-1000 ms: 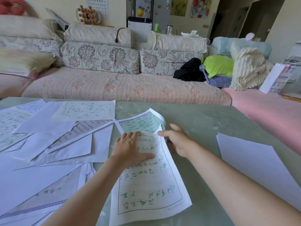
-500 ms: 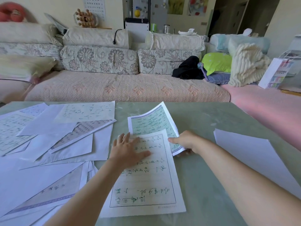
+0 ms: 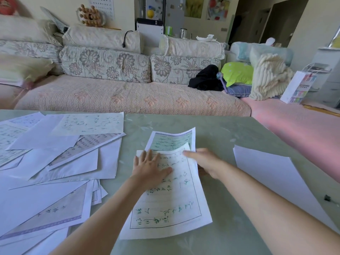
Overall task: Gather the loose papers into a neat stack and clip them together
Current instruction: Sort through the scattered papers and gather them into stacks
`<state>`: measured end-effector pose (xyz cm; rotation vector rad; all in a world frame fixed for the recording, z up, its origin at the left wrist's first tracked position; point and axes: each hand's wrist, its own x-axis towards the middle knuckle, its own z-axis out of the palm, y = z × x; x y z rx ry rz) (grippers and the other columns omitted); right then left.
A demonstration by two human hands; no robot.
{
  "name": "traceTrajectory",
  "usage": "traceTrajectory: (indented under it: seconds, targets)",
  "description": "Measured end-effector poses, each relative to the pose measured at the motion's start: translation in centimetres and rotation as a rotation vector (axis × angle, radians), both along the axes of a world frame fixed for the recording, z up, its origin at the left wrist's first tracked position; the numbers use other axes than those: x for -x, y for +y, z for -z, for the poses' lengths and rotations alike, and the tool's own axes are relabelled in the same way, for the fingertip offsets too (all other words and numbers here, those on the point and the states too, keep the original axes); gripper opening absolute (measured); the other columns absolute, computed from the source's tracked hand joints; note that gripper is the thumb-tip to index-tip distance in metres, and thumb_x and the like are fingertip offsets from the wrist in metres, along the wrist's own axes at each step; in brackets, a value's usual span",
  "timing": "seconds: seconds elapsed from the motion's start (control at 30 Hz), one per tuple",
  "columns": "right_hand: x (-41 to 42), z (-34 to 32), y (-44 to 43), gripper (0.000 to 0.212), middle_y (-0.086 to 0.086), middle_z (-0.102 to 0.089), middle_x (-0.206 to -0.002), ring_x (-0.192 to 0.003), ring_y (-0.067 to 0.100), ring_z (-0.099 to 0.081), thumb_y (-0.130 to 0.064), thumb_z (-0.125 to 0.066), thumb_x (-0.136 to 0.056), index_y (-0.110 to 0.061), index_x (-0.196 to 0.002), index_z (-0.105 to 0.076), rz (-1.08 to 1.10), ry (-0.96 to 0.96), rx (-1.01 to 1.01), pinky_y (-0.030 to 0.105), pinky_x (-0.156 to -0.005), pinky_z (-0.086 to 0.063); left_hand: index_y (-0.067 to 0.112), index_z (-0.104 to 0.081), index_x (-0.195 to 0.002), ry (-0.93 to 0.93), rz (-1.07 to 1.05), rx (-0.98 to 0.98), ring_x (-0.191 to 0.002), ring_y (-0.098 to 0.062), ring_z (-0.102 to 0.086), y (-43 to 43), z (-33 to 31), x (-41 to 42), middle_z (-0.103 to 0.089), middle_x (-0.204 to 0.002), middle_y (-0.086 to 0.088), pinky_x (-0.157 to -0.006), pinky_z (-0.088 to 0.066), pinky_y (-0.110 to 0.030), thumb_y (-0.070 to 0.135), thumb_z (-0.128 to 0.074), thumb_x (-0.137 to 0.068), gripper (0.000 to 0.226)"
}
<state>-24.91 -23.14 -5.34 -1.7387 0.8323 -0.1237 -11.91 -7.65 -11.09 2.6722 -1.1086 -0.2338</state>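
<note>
Floral sofa behind green table.

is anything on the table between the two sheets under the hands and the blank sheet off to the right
Nothing visible. Only bare green tabletop lies between the two sheets and the blank sheet; the right hand rests at their right edge.

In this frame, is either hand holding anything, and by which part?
The right hand holds the green-printed sheet by its right edge. The left hand grips nothing; it presses flat on the handwritten white sheet.
</note>
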Motion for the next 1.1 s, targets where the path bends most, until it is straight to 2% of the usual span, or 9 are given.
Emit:
traceTrajectory:
  seconds: [0.17,0.27,0.37,0.47,0.53,0.63,0.73,0.9,1.1]
  targets:
    - [-0.3,1.4,-0.4,0.034,-0.002,-0.069,-0.103,-0.092,0.015,-0.064,-0.019,-0.08,-0.081,-0.009,-0.11,-0.067,-0.047,0.049,0.289,0.023,-0.068,-0.045,0.021,-0.024,-0.153,0.166,0.011,0.39,-0.147,-0.021,-0.012,-0.2,-1.4,-0.4,-0.021,-0.16,-0.002,-0.119,-0.014,-0.04,0.048,-0.057,-0.091,0.075]
    - [0.4,0.9,-0.7,0.044,0.001,-0.048,-0.083,-0.074,0.014,-0.044,-0.034,-0.079,-0.082,0.003,-0.09,-0.056,0.033,-0.033,0.331,0.027,-0.064,-0.03,0.015,-0.012,-0.154,0.201,-0.153,0.483,-0.145,-0.027,-0.016,1.1,-2.4,-1.6,-0.02,-0.159,-0.007,-0.119,-0.018,-0.042,0.037,-0.072,-0.083,0.096]
    - [1.5,-0.9,-0.2,0.043,0.002,-0.027,-0.07,-0.061,0.014,-0.027,-0.034,-0.077,-0.085,-0.015,-0.075,-0.039,0.106,-0.182,0.384,0.028,-0.054,-0.02,0.023,-0.005,-0.155,0.507,-0.28,0.777,-0.139,-0.024,-0.031,2.0,-3.5,-2.5,-0.03,-0.153,-0.001,-0.113,-0.033,-0.045,0.026,-0.084,-0.073,0.114]
    - [2.6,-2.7,0.4,0.043,-0.002,-0.027,-0.059,-0.049,0.009,-0.024,-0.03,-0.074,-0.088,-0.015,-0.067,-0.04,0.149,-0.361,0.448,0.024,-0.045,-0.019,0.017,-0.038,-0.146,0.775,-0.225,1.074,-0.114,-0.022,-0.062,2.7,-6.0,-2.0,-0.06,-0.128,0.003,-0.091,-0.052,-0.037,0.003,-0.076,-0.08,0.078]
    - [3.3,-3.8,0.6,0.05,-0.011,-0.024,-0.052,-0.047,0.007,-0.02,-0.029,-0.072,-0.09,-0.018,-0.061,-0.032,0.174,-0.447,0.504,0.027,-0.049,-0.017,0.011,-0.064,-0.117,0.767,-0.169,1.14,-0.093,-0.022,-0.072,2.8,-8.1,-1.1,-0.074,-0.105,-0.007,-0.08,-0.059,-0.035,-0.001,-0.074,-0.081,0.04]
    - [4.3,-5.3,0.7,0.047,-0.008,-0.034,-0.05,-0.048,0.01,-0.03,-0.029,-0.072,-0.09,-0.016,-0.058,-0.039,0.24,-0.557,0.534,0.028,-0.049,-0.024,0.015,-0.07,-0.101,0.754,-0.13,1.267,-0.084,-0.019,-0.074,2.5,-11.0,0.9,-0.077,-0.092,-0.003,-0.075,-0.06,-0.035,0.011,-0.079,-0.078,0.025]
    - [5.2,-7.0,1.1,0.008,-0.008,-0.074,-0.08,-0.07,0.004,-0.068,-0.011,-0.075,-0.086,-0.014,-0.09,-0.07,0.247,-0.713,0.42,0.017,-0.062,-0.051,0.018,-0.071,-0.099,0.649,-0.089,1.336,-0.081,-0.017,-0.07,2.1,-12.6,2.6,-0.075,-0.089,-0.003,-0.076,-0.057,-0.034,0.027,-0.08,-0.079,0.024]
    - [5.9,-7.4,0.5,0.039,-0.001,-0.076,-0.105,-0.097,0.011,-0.072,-0.005,-0.078,-0.082,-0.009,-0.116,-0.061,0.206,-0.777,0.276,0.022,-0.08,-0.056,0.02,-0.065,-0.112,0.527,0.003,1.292,-0.092,-0.012,-0.072,2.4,-12.8,4.8,-0.075,-0.099,0.002,-0.078,-0.058,-0.032,0.03,-0.081,-0.078,0.039]
    - [6.5,-4.8,-0.4,0.037,-0.005,-0.076,-0.108,-0.101,0.012,-0.071,-0.019,-0.076,-0.082,-0.02,-0.117,-0.063,0.108,-0.552,0.271,0.042,-0.095,-0.055,0.022,-0.059,-0.117,0.568,-0.048,1.254,-0.093,-0.011,-0.072,2.8,-11.0,4.9,-0.074,-0.102,0.004,-0.079,-0.057,-0.031,0.021,-0.083,-0.076,0.048]
